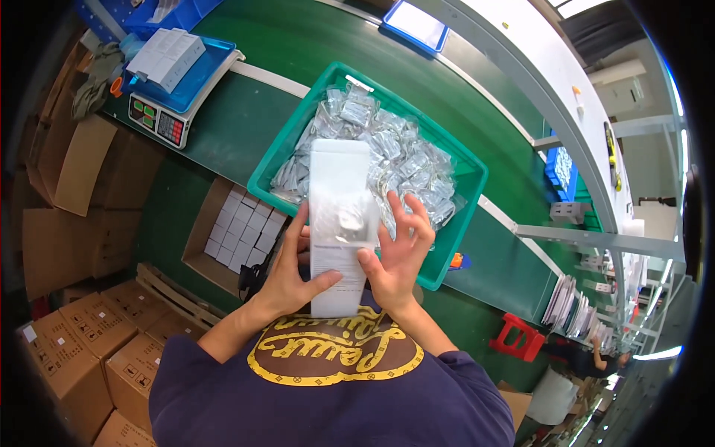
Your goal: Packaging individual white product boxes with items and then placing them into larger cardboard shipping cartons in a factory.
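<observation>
A long white box (339, 175) with fine print on its lower part stands in front of my chest. My left hand (287, 272) grips it along its left side, thumb across the printed face. Against its middle lies a clear plastic bag (350, 216) with something small and whitish inside; I cannot make out its kind. My right hand (398, 261) has thumb and forefinger at the bag's right edge, the other fingers raised and apart. Just beyond both hands is a green plastic crate (458, 231) heaped with small clear bags (406, 156) of silvery parts.
A digital scale (156, 119) with a blue tray carries white boxes (167, 58) at the far left. An open carton (238, 227) of small white boxes sits below the green bench (242, 112). Brown cartons (97, 328) stack at left; a red stool (518, 337) stands at right.
</observation>
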{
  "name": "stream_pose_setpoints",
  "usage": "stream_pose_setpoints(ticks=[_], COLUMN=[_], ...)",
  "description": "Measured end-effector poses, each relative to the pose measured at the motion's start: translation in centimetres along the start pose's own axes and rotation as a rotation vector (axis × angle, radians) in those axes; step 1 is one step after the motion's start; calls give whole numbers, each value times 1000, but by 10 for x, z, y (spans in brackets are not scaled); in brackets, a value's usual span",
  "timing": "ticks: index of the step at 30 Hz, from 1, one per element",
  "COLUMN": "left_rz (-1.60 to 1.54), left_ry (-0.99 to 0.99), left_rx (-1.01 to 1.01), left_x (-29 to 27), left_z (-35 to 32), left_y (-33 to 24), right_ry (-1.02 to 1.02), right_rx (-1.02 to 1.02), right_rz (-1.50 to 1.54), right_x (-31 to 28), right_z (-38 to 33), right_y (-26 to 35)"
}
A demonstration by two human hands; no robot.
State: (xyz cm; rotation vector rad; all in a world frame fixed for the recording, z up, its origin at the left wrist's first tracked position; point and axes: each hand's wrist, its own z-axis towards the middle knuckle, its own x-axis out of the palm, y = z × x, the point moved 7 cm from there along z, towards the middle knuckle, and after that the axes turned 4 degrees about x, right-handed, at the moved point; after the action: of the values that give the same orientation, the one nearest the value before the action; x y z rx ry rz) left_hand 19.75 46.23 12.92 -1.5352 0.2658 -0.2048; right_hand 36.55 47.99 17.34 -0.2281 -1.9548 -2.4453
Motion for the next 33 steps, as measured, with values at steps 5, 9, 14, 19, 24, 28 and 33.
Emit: stream_pose_setpoints(ticks=[5, 9, 14, 19, 24, 28, 33], left_rz=[-68, 44, 137, -10, -130, -171, -78], left_ry=[28, 124, 225, 164, -3, 25, 115], left_rx=[128, 178, 166, -74, 165, 104, 91], left_x=[-2, 8, 16, 15, 12, 0, -8], left_z=[19, 27, 39, 41, 29, 26, 18], left_y=[-23, -31, -37, -18, -13, -6, 8], right_ry=[340, 409, 309, 506, 547, 632, 816], right_rx=[120, 243, 262, 381, 224, 183, 145], right_rz=[-16, -38, 172, -51, -194, -262, -322], right_x=[4, 1, -10, 9, 13, 18, 32], right_z=[7, 5, 35, 34, 39, 43, 40], right_y=[5, -4, 3, 7, 11, 9, 1])
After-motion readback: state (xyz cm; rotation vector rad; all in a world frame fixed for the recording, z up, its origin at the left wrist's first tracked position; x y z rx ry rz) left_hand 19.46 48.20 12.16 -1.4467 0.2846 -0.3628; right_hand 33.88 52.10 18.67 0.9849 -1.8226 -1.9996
